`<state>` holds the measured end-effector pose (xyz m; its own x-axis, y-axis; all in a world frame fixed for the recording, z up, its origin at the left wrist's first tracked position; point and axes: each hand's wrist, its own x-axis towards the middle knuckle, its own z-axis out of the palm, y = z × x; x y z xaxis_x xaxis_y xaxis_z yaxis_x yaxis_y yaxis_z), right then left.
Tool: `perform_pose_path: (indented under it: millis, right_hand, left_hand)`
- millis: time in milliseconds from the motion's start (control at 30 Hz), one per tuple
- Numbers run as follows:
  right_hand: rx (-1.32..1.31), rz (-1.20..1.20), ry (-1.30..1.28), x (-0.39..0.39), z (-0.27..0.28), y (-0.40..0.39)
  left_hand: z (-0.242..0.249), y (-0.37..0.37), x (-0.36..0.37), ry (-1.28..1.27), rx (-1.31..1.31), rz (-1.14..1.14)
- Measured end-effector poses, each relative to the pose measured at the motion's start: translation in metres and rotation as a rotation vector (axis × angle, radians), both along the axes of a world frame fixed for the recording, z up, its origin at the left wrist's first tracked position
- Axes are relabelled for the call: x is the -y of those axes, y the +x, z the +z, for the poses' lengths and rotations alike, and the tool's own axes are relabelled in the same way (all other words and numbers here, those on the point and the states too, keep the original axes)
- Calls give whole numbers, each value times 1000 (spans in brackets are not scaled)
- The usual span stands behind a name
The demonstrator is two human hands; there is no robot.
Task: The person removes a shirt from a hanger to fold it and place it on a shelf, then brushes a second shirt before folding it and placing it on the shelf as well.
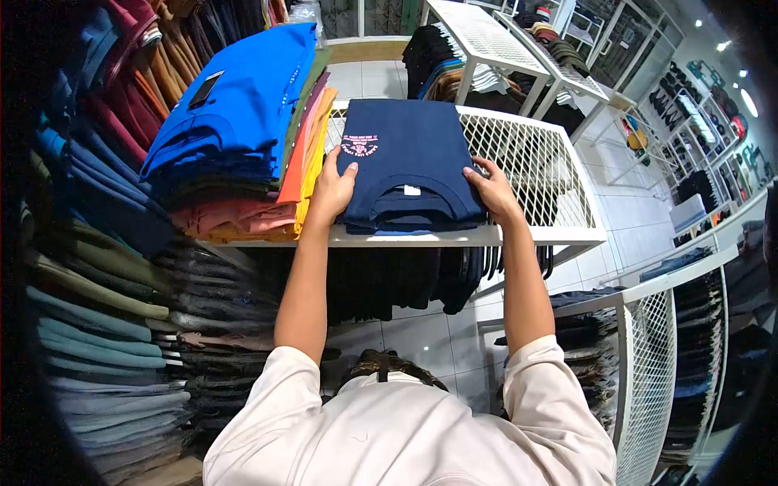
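I'm looking down into a clothing shop, at a white mesh shelf (543, 162) in mid-frame. A small stack of folded navy T-shirts (409, 162) lies on it. My left hand (332, 193) grips the stack's left edge, my right hand (492, 190) its right edge, fingers curled on top. At upper left, just beside it, leans a taller pile of coloured shirts (243, 121).

Too small to read: pink print (360, 146) and white label (412, 190) on navy shirt (405, 154). Left thumb hidden under left hand (332, 193). Hanging clothes (389, 283) under shelf (559, 235) dark, unclear. Left folded stacks (97, 356) cut off by edge.
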<state>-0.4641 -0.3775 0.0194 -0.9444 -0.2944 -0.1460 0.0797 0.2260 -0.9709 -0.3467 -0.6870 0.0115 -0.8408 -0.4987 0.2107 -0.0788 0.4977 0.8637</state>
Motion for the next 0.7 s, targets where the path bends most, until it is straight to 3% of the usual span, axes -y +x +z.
perform_pose_path:
  millis: [67, 100, 233, 300, 367, 400, 433, 500, 533, 567, 633, 700]
  right_hand:
    - [-119, -47, -92, 3, 4, 6]
    - [-189, -77, -78, 2, -2, 3]
    - [-186, -101, 273, -2, -27, 1]
    - [-193, -136, 269, -3, -20, 0]
    - [-257, -177, 321, -2, -11, 5]
    - [-353, -188, 372, 0, -6, 10]
    - [-355, -191, 370, 2, -5, 13]
    - [-474, -124, 691, 4, -4, 27]
    - [-558, -272, 767, 14, 12, 54]
    - [-781, -307, 720, 11, 2, 58]
    - [-977, -311, 641, 17, 9, 86]
    - [-903, -203, 659, 13, -7, 115]
  left_hand:
    - [-7, -4, 4, 113, -180, -77]
    - [-12, -5, 6, 303, -245, -135]
    - [-20, 13, -4, 10, 109, -36]
    - [-12, 14, -7, -35, 43, -20]
    - [-7, 19, -8, 76, -41, -137]
    - [-4, 23, -9, -81, -63, -88]
    - [8, 30, -16, -84, -66, -90]
    - [28, 49, -37, -399, 233, 67]
    - [27, 57, -46, -522, 198, 130]
    - [27, 67, -53, -627, 66, 138]
    - [21, 83, -68, -734, -144, 69]
    - [-7, 102, -81, -673, -3, -37]
